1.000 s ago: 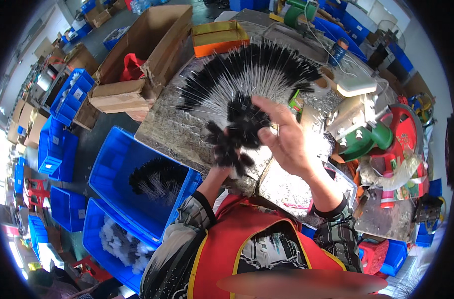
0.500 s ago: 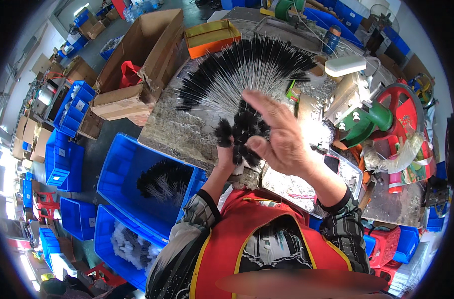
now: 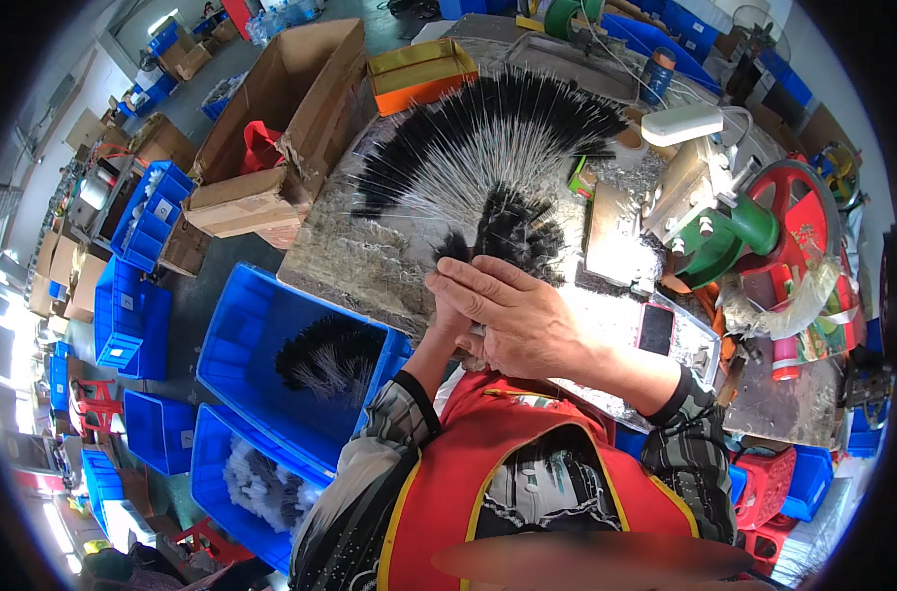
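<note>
Both my hands meet at the near edge of the worktable. My left hand (image 3: 447, 313), partly covered, is closed on a bundle of small black wire brushes; a black tuft (image 3: 452, 246) shows just past its fingers. My right hand (image 3: 527, 320) lies across it, fingers stretched out together over the left fingers; what is under its palm is hidden. More black brush tufts (image 3: 512, 231) lie just beyond my hands. Behind them, a wide fan of black-bristled wire brushes (image 3: 488, 128) spreads over the table, thin wire stems pointing toward me.
Left of the worktable (image 3: 345, 281) stand a blue bin (image 3: 237, 369) with black brushes and another blue bin (image 3: 207, 463) with white ones. Beyond are an open cardboard box (image 3: 242, 192) and an orange tray (image 3: 424, 84). A green-and-red machine (image 3: 749, 231) and a phone (image 3: 656, 328) are at right.
My right hand has come down and toward me, from beside the black tufts to lying over my left hand. The left hand stays at about the same place.
</note>
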A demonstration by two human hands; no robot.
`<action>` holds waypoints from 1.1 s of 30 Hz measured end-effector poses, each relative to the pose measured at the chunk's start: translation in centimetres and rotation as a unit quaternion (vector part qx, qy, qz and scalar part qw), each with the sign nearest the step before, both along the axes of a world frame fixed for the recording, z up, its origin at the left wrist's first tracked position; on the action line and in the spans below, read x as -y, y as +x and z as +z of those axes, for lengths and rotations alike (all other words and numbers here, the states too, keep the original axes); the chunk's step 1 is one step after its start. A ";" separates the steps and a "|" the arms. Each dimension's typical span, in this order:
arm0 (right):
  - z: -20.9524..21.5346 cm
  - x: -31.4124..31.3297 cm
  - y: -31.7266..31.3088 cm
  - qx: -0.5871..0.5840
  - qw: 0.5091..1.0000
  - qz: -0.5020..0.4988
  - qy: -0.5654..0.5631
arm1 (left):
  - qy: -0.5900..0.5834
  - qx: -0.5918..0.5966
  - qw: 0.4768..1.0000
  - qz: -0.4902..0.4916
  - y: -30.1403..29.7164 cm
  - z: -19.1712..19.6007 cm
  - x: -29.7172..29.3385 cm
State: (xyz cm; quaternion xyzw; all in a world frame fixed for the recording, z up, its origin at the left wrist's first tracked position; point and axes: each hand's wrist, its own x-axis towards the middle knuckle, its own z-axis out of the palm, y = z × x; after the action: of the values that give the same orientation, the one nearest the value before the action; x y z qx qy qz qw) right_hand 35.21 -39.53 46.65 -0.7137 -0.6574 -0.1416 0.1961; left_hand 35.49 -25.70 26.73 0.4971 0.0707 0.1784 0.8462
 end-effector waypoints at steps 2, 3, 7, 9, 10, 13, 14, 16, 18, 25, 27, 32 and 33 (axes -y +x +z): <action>1.2 0.4 -0.3 -0.017 1.000 0.012 0.006 | 0.059 -0.014 0.998 0.000 -0.2 -0.2 -0.3; 1.9 0.7 -0.4 -0.032 0.999 0.021 0.011 | 0.091 -0.021 0.996 -0.003 -0.1 -0.3 -0.6; 3.1 3.1 -0.2 -0.034 0.993 0.044 0.100 | 0.211 -0.044 0.977 -0.010 0.1 -0.3 -1.5; 2.6 4.2 0.3 -0.042 0.990 0.033 0.131 | 0.242 -0.050 0.969 -0.020 0.2 0.7 -1.4; 2.0 4.2 0.5 -0.058 0.988 0.019 0.142 | 0.295 0.010 0.954 0.046 0.0 2.8 -1.0; -0.8 4.0 0.9 -0.090 0.985 0.006 0.149 | 0.208 -0.062 0.975 0.045 0.3 5.3 -0.9; -1.1 3.9 0.8 -0.099 0.984 0.002 0.149 | 0.209 -0.099 0.973 0.022 0.3 5.7 -1.3; -2.0 3.6 1.0 -0.099 0.983 0.012 0.152 | 0.201 -0.097 0.975 -0.005 -0.2 6.6 -1.5; -2.8 3.3 1.3 -0.096 0.982 0.044 0.155 | 0.150 -0.119 0.981 -0.022 -1.2 8.0 -1.1; -5.7 0.8 3.3 -0.037 0.998 0.041 0.005 | 0.271 -0.358 0.784 -0.429 -4.3 12.7 -3.9; -8.7 0.1 4.4 -0.020 0.999 0.033 -0.013 | 0.240 -0.372 0.761 -0.474 -4.8 11.2 -4.7; -11.0 -1.2 4.5 0.049 0.998 -0.031 0.012 | 0.336 -0.359 0.774 -0.398 -5.2 13.0 -5.6; -11.1 -1.1 4.5 0.046 0.998 -0.032 0.011 | 0.338 -0.324 0.798 -0.379 -5.2 13.1 -6.1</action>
State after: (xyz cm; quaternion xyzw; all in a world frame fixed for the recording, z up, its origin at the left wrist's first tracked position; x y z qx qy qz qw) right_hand 39.73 -38.40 35.52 -0.7251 -0.6408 -0.1876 0.1685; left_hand 30.28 -19.59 39.87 0.7672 0.0821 -0.3156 0.5523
